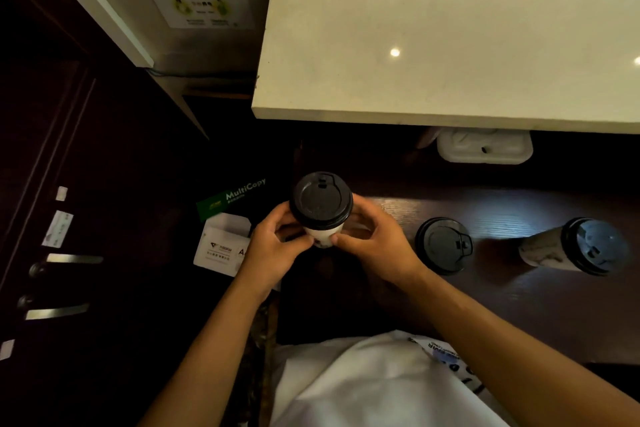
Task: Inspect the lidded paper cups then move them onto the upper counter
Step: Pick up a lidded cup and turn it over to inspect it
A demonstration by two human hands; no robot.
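Both hands, left [277, 246] and right [375, 241], grip the black-lidded white paper cup [321, 206] above the dark wooden bench [519, 305]. Two more lidded cups [443, 245] [576, 246] stand right; pale stone upper counter [450, 45] overhangs beyond.

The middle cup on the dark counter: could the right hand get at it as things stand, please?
Probably yes, once freed: the right hand is holding the raised cup, but the middle cup stands close beside it with nothing between.
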